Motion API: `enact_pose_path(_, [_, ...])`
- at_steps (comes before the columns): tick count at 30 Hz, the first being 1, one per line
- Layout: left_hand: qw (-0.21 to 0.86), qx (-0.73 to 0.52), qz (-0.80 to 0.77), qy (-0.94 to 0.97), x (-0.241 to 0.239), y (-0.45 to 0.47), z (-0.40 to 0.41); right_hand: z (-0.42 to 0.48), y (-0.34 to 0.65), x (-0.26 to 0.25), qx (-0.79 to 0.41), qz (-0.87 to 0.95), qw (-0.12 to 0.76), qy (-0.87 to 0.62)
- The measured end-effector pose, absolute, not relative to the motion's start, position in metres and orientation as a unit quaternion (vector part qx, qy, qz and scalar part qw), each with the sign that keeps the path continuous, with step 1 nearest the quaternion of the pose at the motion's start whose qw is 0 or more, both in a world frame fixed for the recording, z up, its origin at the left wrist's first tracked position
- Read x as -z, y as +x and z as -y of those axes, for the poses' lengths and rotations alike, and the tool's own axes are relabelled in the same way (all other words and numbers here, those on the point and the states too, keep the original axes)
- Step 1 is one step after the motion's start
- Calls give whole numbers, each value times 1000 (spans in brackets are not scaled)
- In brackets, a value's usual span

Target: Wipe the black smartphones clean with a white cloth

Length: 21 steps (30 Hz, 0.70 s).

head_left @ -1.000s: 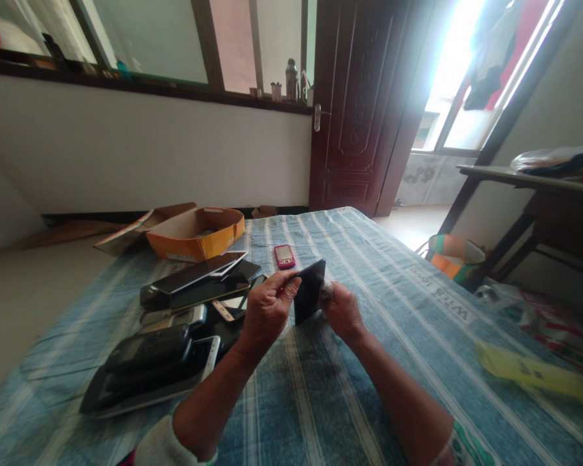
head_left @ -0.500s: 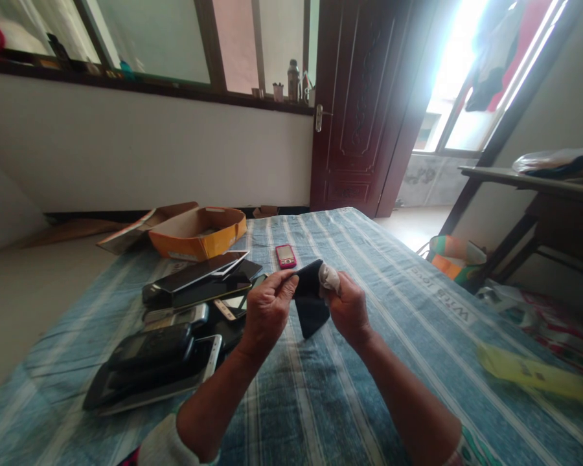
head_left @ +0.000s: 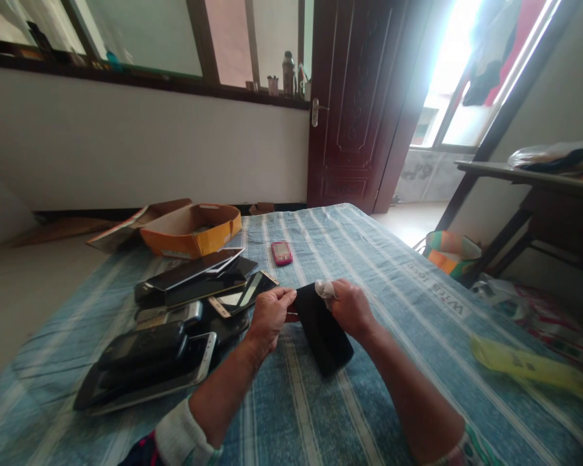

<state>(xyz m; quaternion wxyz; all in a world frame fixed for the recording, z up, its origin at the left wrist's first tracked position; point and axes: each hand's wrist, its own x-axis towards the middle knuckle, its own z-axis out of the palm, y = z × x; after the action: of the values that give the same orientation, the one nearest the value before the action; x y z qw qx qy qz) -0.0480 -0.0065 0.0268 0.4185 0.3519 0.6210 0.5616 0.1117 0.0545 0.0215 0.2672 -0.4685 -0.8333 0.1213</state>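
Observation:
A flat black device (head_left: 324, 333), which looks like a phone or small tablet, is held tilted above the bed. My left hand (head_left: 271, 315) pinches its upper left edge between thumb and fingers. In my right hand (head_left: 352, 309) is a bunched white cloth (head_left: 324, 290), pressed against the device's upper right edge. Beyond them a small pink phone (head_left: 282, 253) lies face up on the striped cover. To the left is a loose pile of devices, among them a gold-edged phone (head_left: 243, 292), a white-edged tablet (head_left: 150, 382) and a thick black device (head_left: 142, 346).
An open orange cardboard box (head_left: 192, 233) stands at the bed's far left. The blue striped bedspread (head_left: 393, 388) spreads under everything. A yellow plastic wrapper (head_left: 519, 362) lies at the right. Beyond are a brown door (head_left: 354, 116) and a desk (head_left: 529, 171).
The black device has turned so that more of its broad face shows, its lower end swinging right and nearer. Both hands sit slightly lower, and the cloth stays at its top edge.

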Motion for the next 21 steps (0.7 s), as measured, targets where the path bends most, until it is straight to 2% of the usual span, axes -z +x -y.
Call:
enact_pose_path(7, [363, -436, -718, 403, -16, -61, 1, -39, 98, -16, -29, 898, 191, -394])
enact_pose_path(12, [348, -367, -737, 449, -9, -67, -2, -28, 92, -15, -25, 928, 122, -351])
enact_pose_path(21, [338, -320, -720, 514, -8, -76, 0, -20, 92, -6, -65, 930, 174, -318])
